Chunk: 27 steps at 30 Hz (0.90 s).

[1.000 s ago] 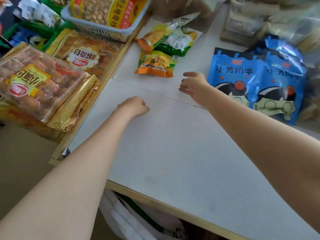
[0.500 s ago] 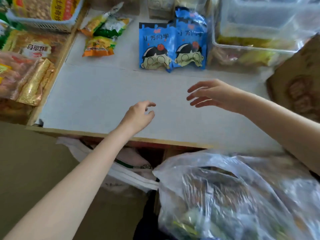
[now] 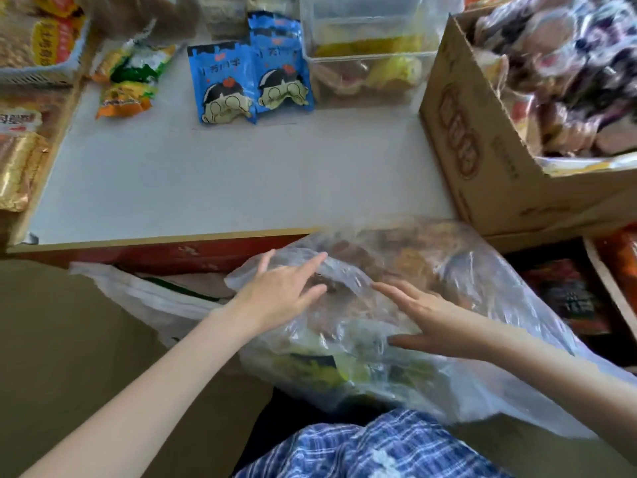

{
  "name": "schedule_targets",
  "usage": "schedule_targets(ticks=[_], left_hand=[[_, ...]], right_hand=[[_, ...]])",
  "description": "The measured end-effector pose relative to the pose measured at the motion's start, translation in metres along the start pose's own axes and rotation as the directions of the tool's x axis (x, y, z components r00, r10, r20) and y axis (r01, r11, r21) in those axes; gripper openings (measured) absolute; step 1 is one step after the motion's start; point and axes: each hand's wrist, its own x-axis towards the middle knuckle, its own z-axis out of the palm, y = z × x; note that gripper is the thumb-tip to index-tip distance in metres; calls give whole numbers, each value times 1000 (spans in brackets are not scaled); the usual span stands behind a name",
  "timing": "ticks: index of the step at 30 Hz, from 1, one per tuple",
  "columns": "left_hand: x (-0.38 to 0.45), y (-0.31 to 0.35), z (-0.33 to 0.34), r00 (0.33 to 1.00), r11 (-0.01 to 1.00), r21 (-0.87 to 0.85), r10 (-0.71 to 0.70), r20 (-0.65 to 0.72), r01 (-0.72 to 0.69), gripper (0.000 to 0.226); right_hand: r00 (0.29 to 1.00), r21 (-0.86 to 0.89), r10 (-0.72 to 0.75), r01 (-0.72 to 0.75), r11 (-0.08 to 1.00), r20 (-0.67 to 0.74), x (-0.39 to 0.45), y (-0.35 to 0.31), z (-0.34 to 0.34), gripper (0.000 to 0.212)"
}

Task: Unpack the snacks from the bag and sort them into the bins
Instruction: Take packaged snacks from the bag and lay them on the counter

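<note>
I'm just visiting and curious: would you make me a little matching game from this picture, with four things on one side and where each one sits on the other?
Things:
1. blue snack packets
2. cardboard box
3. clear plastic bag
4. clear bin

Places:
A. right edge of the table, full of wrapped snacks
B. below the table's front edge, under both open hands
C. back of the table, between the blue packets and the box
D. flat on the table, just left of the clear bin

Pairs: 1-D, 2-A, 3-B, 4-C
</note>
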Motion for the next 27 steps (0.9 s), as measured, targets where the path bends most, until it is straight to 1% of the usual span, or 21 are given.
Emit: schedule_targets(ticks=[3, 4, 5, 7, 8, 10, 12, 13, 14, 15, 16, 17, 18, 19, 20, 21, 22, 23, 24, 26, 27], left_hand=[[-8, 11, -5, 962, 992, 58, 122, -243, -111, 67], [-11, 19, -7, 959, 985, 86, 166, -231, -149, 67], [-12, 27, -5, 968, 979, 105, 188, -167, -172, 67], [-12, 38, 3, 984, 975, 139, 171, 49, -176, 60], [-12, 43, 6, 976, 974, 147, 149, 160, -173, 57], [-15, 44, 15, 954, 976, 146, 117, 276, -162, 60], [-25, 40, 21, 955, 973, 160, 121, 272, -168, 63], [-30, 38, 22, 960, 972, 154, 139, 243, -179, 61], [-35, 35, 23, 964, 971, 147, 153, 218, -187, 57], [-40, 33, 23, 965, 971, 141, 161, 205, -191, 50], [-45, 31, 24, 966, 973, 136, 160, 201, -189, 43], [-49, 30, 24, 968, 974, 134, 152, 198, -180, 36], [-53, 29, 24, 971, 975, 142, 141, 190, -170, 30], [-56, 28, 24, 976, 976, 151, 130, 177, -157, 27], [-59, 28, 24, 981, 979, 150, 119, 152, -142, 25], [-63, 28, 24, 987, 982, 139, 111, 118, -127, 24], [-66, 28, 25, 991, 985, 127, 104, 88, -115, 23], [-69, 29, 25, 993, 987, 120, 98, 69, -106, 23], [-73, 31, 26, 994, 988, 117, 99, 55, -105, 22], [-79, 34, 26, 993, 988, 98, 120, 22, -121, 21], [-82, 34, 26, 992, 990, 61, 126, 14, -127, 19]], right_hand=[[995, 168, -101, 102, 980, -16, -9, -16, 9, 62], [993, 206, -114, 118, 972, -31, -9, -19, 11, 57], [993, 250, -114, 118, 961, -32, -9, -22, 11, 54], [994, 311, -101, 107, 944, -36, -12, -24, 11, 49], [994, 273, -95, 108, 956, -62, -15, -23, 10, 49], [997, 56, -26, 30, 998, -67, -24, -17, 11, 58], [992, -225, 123, -120, 967, -2, -31, -8, 13, 71], [983, -312, 182, -170, 935, 11, -33, -4, 14, 69], [977, -354, 212, -204, 913, -15, -34, 0, 14, 57], [977, -355, 196, -214, 910, -87, -34, 1, 12, 40], [969, -312, 180, -226, 923, -169, -33, 3, 6, 28], [943, -234, 194, -260, 937, -271, -32, 5, -5, 22], [885, -129, 232, -306, 943, -405, -31, 7, -22, 19], [778, -5, 279, -341, 940, -562, -30, 13, -43, 18], [628, 118, 336, -363, 924, -702, -28, 20, -67, 18], [484, 235, 404, -372, 898, -776, -28, 26, -89, 20], [422, 318, 455, -356, 879, -785, -28, 30, -107, 22], [469, 340, 459, -319, 885, -754, -26, 28, -119, 23], [587, 297, 408, -281, 913, -699, -21, 22, -120, 23], [832, 160, 257, -204, 966, -492, -11, -2, -96, 31], [911, 83, 216, -199, 976, -352, -5, -16, -73, 44]])
